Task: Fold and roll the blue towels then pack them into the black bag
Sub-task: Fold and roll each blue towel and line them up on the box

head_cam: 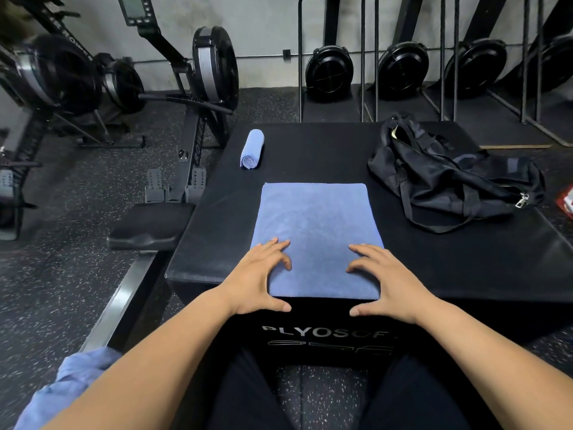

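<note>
Blue folded towel (pixel 316 231): lay flat at the near edge of the black plyo box (pixel 449 268). Left hand (pixel 259 277) and right hand (pixel 392 282): fingers spread, rested on its near corners, clasping nothing. Rolled blue towel (pixel 252 148): box top, far left. Black bag (pixel 449 181): slumped, far right.

We see a folded blue towel (pixel 316 231) lying flat at the near edge of the box (pixel 310 156), a rolled blue towel (pixel 252 148) beyond it to the left, and the black bag (pixel 449 181) slumped at the far right.
</note>
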Demonstrator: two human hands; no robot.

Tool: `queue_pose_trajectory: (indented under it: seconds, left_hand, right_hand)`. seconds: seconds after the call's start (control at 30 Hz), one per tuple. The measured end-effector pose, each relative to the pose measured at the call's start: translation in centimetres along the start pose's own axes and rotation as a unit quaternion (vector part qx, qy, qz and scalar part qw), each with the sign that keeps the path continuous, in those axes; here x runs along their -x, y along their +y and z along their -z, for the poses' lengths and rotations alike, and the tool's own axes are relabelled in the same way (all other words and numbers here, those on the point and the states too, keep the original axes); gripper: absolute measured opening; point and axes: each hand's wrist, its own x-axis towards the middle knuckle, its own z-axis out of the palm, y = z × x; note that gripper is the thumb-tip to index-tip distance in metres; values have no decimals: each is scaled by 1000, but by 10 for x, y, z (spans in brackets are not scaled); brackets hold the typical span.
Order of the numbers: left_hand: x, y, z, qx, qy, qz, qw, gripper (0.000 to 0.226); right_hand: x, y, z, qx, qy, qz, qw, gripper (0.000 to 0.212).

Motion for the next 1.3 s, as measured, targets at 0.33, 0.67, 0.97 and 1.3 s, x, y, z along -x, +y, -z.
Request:
queue_pose_trajectory:
  seconds: [0.33, 0.67, 0.97, 1.3]
  left_hand:
    - [-2, 4, 15, 208, 8, 71, 976, 29]
    - [1, 2, 22, 322, 50, 115, 938, 12]
    - [3, 2, 27, 377, 170, 194, 890, 9]
    - [10, 6, 11, 297, 268, 222, 889, 7]
  right_hand:
    - [1, -5, 11, -215, 90, -86, 969, 16]
    - [-3, -10, 13, -270, 203, -188, 922, 6]
    - [2, -3, 17, -290, 159, -197, 923, 33]
    - [-5, -10, 11, -324, 278, -234, 874, 4]
